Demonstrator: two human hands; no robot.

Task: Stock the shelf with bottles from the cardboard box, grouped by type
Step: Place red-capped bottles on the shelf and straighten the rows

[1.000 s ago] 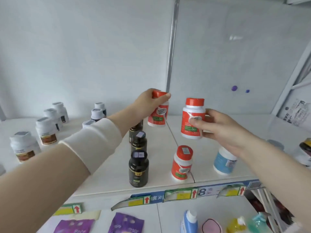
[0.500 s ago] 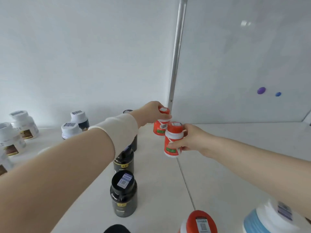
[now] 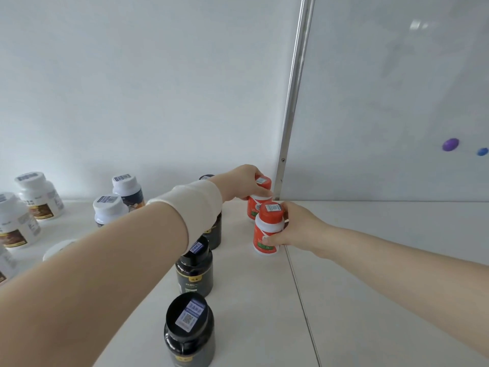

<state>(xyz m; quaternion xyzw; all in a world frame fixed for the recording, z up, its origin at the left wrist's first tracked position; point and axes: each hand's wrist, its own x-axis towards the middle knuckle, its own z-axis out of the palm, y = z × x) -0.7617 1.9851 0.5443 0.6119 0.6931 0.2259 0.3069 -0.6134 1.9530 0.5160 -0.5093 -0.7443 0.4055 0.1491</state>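
Arms outstretched, left hand (image 3: pixel 244 182) grips the rear bottle (image 3: pixel 253 207), right hand (image 3: pixel 300 230) the front bottle (image 3: pixel 267 229).

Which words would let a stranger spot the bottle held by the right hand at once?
Follow the vertical metal strip on the back wall down to the shelf. Two orange-capped bottles sit at its foot; the right hand grips the nearer bottle, in front of the farther bottle under the left hand.

rear orange bottle (image 3: pixel 257 207) lowered in left hand (image 3: pixel 242 182), front orange bottle (image 3: pixel 266 234) set on shelf (image 3: pixel 370 260)
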